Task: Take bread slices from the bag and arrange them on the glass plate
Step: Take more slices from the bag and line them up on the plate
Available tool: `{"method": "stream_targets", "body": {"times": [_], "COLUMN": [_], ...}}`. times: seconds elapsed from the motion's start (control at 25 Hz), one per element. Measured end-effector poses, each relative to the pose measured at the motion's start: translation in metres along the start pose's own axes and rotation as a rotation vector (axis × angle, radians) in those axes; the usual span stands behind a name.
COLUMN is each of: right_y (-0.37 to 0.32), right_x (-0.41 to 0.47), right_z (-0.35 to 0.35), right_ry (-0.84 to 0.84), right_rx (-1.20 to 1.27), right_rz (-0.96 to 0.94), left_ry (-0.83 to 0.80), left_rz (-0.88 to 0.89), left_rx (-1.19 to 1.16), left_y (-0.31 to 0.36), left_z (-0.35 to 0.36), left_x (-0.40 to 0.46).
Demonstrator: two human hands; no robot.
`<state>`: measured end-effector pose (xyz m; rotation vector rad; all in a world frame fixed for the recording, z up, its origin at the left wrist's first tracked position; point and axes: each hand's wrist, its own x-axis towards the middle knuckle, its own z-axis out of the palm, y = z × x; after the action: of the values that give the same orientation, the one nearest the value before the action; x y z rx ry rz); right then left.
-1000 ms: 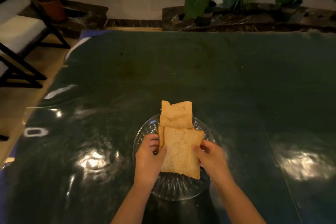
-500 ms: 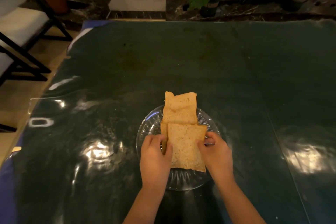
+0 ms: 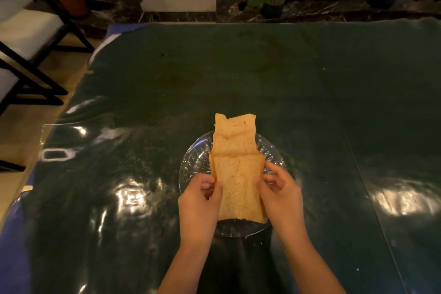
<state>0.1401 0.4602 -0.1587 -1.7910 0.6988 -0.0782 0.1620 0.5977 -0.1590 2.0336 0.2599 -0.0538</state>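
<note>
Left hand (image 3: 199, 200), right hand (image 3: 279, 192) pinching near slice (image 3: 238, 191) at 9 and 3; lower flat, centred on plate (image 3: 191, 162), overlapping 12 o'clock slices (image 3: 235, 136).

A wide table (image 3: 262, 74) fills most of the view, covered by a dark green, glossy sheet (image 3: 133, 210) that wrinkles and throws back bright patches of light along the left side and at the right. A round clear glass plate (image 3: 193, 162) with a ribbed pattern sits directly on the sheet near the front edge, roughly at the middle of the table's width. A blue layer (image 3: 14, 258) shows beneath the sheet at the front left corner and far left corner.
</note>
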Motion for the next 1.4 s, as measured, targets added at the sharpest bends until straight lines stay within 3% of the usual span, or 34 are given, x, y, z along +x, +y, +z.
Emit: {"method": "stream_targets", "body": {"times": [0.2, 0.6, 0.96, 1.16, 1.4], "right_y": [0.016, 0.026, 0.028, 0.028, 0.020], "right_x": [-0.010, -0.014, -0.011, -0.013, 0.009], "right_z": [0.001, 0.008, 0.008, 0.008, 0.006], "right_ry": [-0.075, 0.019, -0.016, -0.016, -0.160], "right_rx": [-0.091, -0.412, -0.422, -0.383, -0.152], "right_rz": [0.085, 0.004, -0.059, -0.027, 0.017], "left_ry": [-0.058, -0.063, -0.098, -0.133, -0.450], "left_rz": [-0.063, -0.051, 0.006, -0.052, -0.234], "left_rx": [0.042, 0.100, 0.086, -0.001, -0.206], "left_y": [-0.019, -0.027, -0.034, -0.030, -0.018], "left_z": [-0.005, -0.007, 0.000, 0.002, -0.008], "left_x": [-0.011, -0.004, 0.003, 0.002, 0.023]}}
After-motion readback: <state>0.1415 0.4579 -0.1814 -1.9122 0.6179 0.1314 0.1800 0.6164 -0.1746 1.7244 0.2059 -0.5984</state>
